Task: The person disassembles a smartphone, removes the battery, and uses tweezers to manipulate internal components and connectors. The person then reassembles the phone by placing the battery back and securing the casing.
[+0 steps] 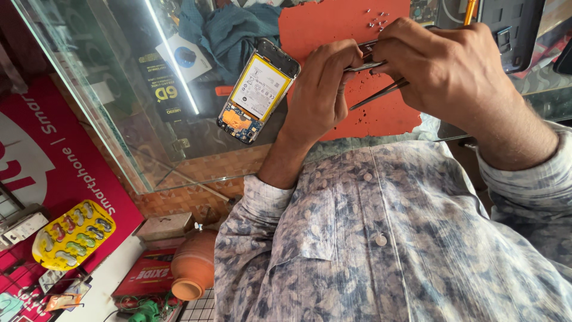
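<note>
My left hand (322, 89) and my right hand (447, 71) meet over a red mat (333, 24) on a glass counter (107, 107). My right hand grips metal tweezers (381, 92), whose tips point toward my left fingers. My left fingers pinch a small dark flat part (364, 64) held between both hands; what it is I cannot tell. An opened smartphone (257, 90), back cover off with its white battery and blue circuit board showing, lies on the glass just left of my left hand.
Several tiny screws (376, 21) lie on the mat's far edge. A dark device (512, 30) and a yellow-handled tool (471, 11) sit at the far right. A cloth (232, 30) lies inside the case. Below the counter are a clay pot (193, 268) and a yellow tray (74, 234).
</note>
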